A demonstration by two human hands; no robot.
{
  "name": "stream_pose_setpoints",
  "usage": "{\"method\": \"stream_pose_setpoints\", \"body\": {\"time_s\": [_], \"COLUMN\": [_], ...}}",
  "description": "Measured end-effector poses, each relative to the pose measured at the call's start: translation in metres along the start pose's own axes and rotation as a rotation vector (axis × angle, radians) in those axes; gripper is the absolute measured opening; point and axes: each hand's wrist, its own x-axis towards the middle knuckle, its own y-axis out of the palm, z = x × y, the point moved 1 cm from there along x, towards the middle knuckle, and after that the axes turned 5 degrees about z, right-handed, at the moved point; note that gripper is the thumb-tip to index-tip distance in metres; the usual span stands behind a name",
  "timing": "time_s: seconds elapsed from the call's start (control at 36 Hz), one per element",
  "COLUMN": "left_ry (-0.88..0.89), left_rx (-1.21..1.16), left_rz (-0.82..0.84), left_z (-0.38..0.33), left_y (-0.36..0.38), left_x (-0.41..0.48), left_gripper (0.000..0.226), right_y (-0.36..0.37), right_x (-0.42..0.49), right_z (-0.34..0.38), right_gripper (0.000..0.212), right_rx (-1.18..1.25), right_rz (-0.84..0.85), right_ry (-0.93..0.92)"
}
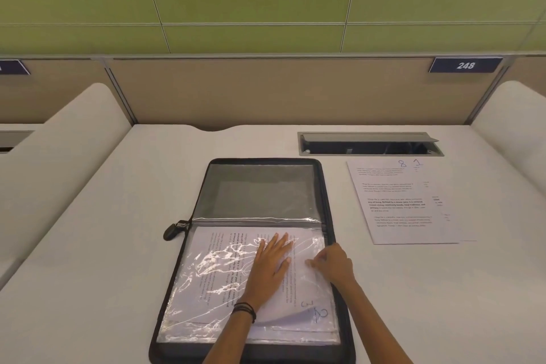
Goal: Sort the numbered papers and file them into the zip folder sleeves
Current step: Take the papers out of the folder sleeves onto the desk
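1. While the black folder lay open on the white desk, the left hand pressed flat, fingers straight, on the papers marked 3 and 2 in its near half.
2. The right hand pinched the right edge of the clear sleeve with curled fingers.
3. Two more papers, marked 8 and 1, lay on the desk to the right, apart from the folder.

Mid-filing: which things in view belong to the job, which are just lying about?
Job: zip folder, clear sleeve, papers 3 and 2 inside it, loose papers 8 and 1, left hand, right hand.
Lying about: desk cable hatch, number plate 248.
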Motion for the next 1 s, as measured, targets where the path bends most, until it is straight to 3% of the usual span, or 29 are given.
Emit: {"method": "stream_pose_setpoints", "body": {"time_s": [0.58, 0.75, 1.0], "left_ry": [0.009, -0.005, 0.056], "left_rx": [0.095, 0.088, 0.097], "left_rz": [0.018, -0.016, 0.005], "left_z": [0.003, -0.002, -0.013], "left_y": [0.002, 0.001, 0.001], "left_x": [0.001, 0.001, 0.008], "left_gripper": [0.069, 0.072, 0.06], "right_y": [-0.016, -0.038, -0.06], "right_x": [-0.001, 0.0, -0.006], "right_z": [-0.007, -0.023, -0.044], "right_gripper": [0.026, 0.021, 0.025], "right_rx": [0.27, 0.3, 0.255], "right_rz": [0.021, -0.008, -0.057], "right_ry": [0.025, 0.053, 0.137]}}
